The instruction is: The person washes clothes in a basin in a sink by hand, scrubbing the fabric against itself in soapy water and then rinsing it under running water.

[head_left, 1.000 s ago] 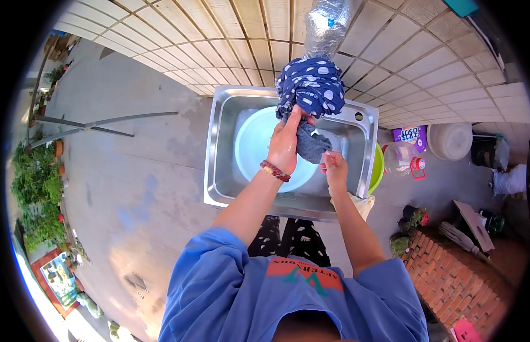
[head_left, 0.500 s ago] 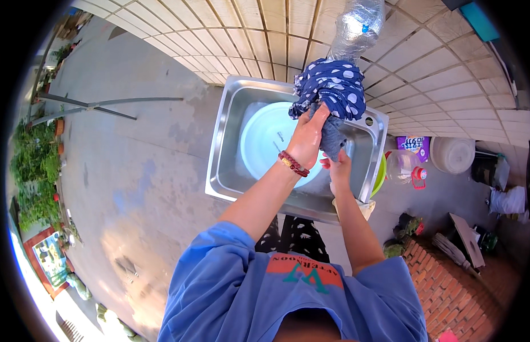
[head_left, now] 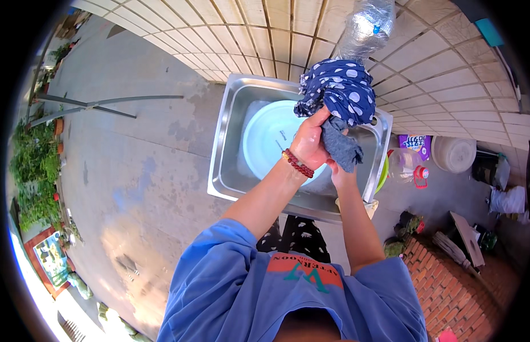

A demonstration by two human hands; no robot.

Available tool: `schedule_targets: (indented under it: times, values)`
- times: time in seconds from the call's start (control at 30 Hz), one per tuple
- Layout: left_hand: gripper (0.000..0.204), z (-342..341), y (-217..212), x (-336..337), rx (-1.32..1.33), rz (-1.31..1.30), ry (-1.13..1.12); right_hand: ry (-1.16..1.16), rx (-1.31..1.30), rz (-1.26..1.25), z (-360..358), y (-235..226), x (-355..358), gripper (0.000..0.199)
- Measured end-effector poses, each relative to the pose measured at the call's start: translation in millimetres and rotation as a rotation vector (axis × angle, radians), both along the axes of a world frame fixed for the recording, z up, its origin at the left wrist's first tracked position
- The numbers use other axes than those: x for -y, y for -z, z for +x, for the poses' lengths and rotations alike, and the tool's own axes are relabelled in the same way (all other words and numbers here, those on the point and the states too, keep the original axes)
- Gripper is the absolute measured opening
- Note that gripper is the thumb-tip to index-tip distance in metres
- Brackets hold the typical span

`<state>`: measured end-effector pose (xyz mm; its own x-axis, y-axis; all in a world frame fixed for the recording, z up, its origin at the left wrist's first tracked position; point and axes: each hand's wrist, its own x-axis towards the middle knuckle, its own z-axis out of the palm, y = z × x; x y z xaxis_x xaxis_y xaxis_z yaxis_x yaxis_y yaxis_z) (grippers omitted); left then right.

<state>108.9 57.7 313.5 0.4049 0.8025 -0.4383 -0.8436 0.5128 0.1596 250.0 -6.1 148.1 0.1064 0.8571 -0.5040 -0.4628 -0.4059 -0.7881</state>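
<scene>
A dark blue cloth with white polka dots is bunched above the far right part of a steel sink. From its near side hangs a crumpled grey-blue cloth; I cannot tell whether the two are one piece. My left hand, wet and with red bead bracelets at the wrist, is closed on the grey-blue cloth just under the dotted one. Lower down, my right hand grips the same grey-blue cloth near its bottom end, its fingers partly hidden by the fabric. A pale blue basin sits inside the sink, beneath my left arm.
Behind the sink rises a tiled wall, with a foil-wrapped shape above the cloth. To the right stand a clear plastic bottle with a red handle, a whitish tub and a low brick wall. Metal bars stand at the left.
Both hands and the cloths have shifted slightly right in the picture, as has the sink. The grey-blue cloth's lower end now swings farther right and hangs more spread out.
</scene>
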Motion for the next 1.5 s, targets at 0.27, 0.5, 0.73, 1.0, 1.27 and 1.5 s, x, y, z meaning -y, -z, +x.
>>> schedule_targets:
  times: [0.27,0.5,0.73,1.0,1.27,1.5]
  values:
    - [0.039,-14,49,25,-0.180,0.102,0.035,-0.157,-0.474,-0.012,16,-4,-1,0.056]
    - [0.026,-71,169,28,-0.323,-0.206,-0.227,-0.179,-0.627,-0.194,-8,-6,-37,0.069]
    - [0.037,-76,226,-15,-0.548,-0.365,-0.141,0.075,-0.077,-0.101,-43,84,-119,0.016]
    - [0.049,-69,268,-38,-0.275,-0.370,-0.128,0.019,-0.237,0.085,-84,53,-97,0.030]
    - [0.045,-29,253,-35,-1.201,0.661,-0.409,-0.277,0.482,0.447,-102,70,-84,0.044]
    - [0.050,-47,248,-25,-0.006,-0.485,-0.195,-0.482,1.159,0.825,-122,28,-68,0.039]
